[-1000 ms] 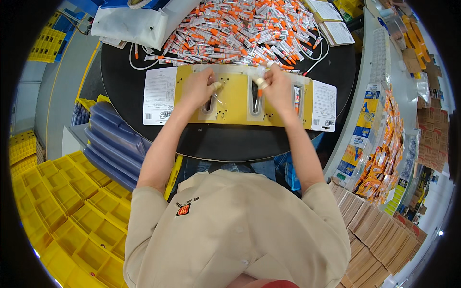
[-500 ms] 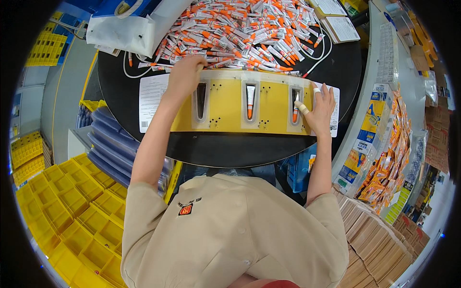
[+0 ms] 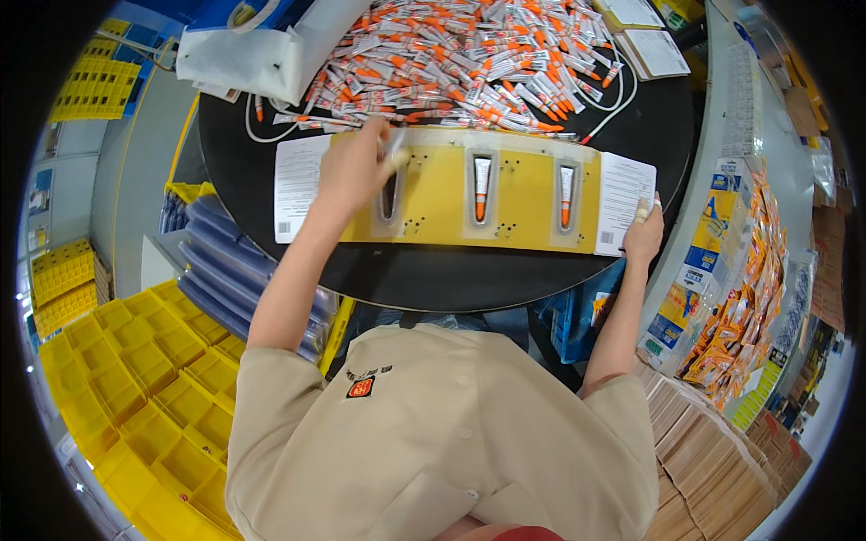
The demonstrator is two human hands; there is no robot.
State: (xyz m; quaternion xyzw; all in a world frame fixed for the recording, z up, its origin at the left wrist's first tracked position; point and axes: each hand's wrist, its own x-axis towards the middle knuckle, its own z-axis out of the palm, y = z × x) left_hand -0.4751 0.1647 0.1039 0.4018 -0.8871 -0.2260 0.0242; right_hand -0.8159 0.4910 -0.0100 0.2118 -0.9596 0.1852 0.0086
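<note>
A yellow plate [image 3: 442, 189] lies across the black round table, with three clear blister pockets set in it. The middle pocket holds a small white tube with an orange cap [image 3: 481, 189], and a similar tube [image 3: 566, 197] lies in the right pocket. My left hand [image 3: 356, 169] is closed on another small tube [image 3: 395, 142], blurred, over the left blister pocket [image 3: 389, 200], whose lower part looks dark. My right hand [image 3: 644, 236], with wrapped fingertips, pinches the outer edge of the white printed card [image 3: 622, 194] showing beyond the plate's right end.
A big heap of loose tubes [image 3: 469, 63] covers the far table, with a white cable [image 3: 622, 104] beside it. White plastic sheeting [image 3: 244, 63] hangs at the far left. Yellow trays [image 3: 144, 388] stand left; stacked cardboard [image 3: 695, 442] and orange packs [image 3: 735, 316] stand right.
My left hand has come back from the heap's near edge with a tube, over the left pocket. My right hand has slid from the right pocket to the card's outer edge.
</note>
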